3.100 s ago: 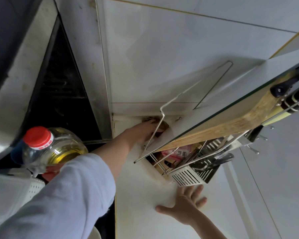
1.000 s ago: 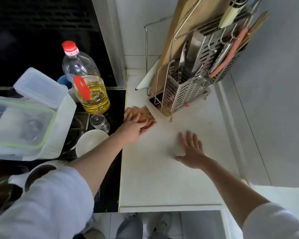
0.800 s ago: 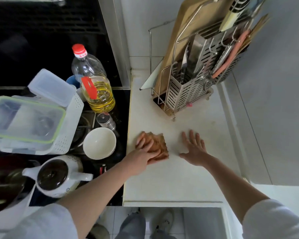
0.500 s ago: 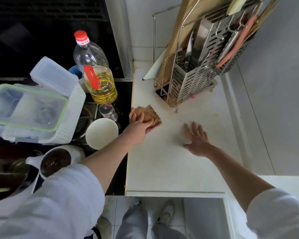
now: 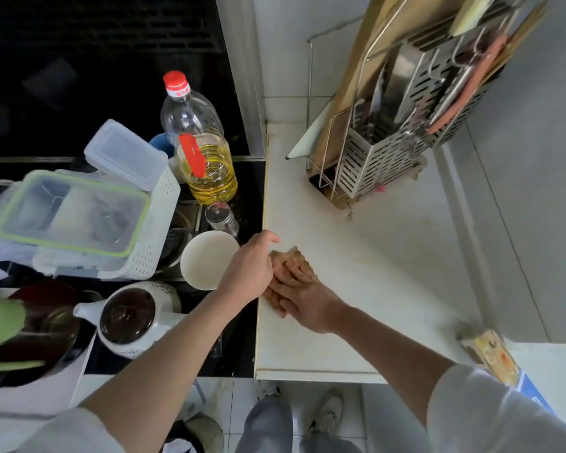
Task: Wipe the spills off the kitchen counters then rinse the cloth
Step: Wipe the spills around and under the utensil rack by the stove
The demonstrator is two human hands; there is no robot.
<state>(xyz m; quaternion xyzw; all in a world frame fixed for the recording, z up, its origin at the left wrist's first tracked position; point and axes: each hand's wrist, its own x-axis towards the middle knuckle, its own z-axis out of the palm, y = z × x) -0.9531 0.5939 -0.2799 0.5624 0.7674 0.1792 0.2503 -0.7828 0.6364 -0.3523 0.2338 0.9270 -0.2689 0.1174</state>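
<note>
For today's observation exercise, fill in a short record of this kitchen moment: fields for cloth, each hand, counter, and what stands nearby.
cloth: brown cloth flat on the counter, near its left edge
right hand: right hand lies on the cloth, fingers straight
left hand: left hand beside the cloth, fingers loosely curled; whether it pinches the cloth is unclear
counter: white counter
nearby: white bowl, oil bottle, utensil rack

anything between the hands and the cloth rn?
Nothing visible. The right hand lies flat on the cloth on the counter, fingers straight. The left hand is beside it at the cloth's left edge; contact unclear.
</note>
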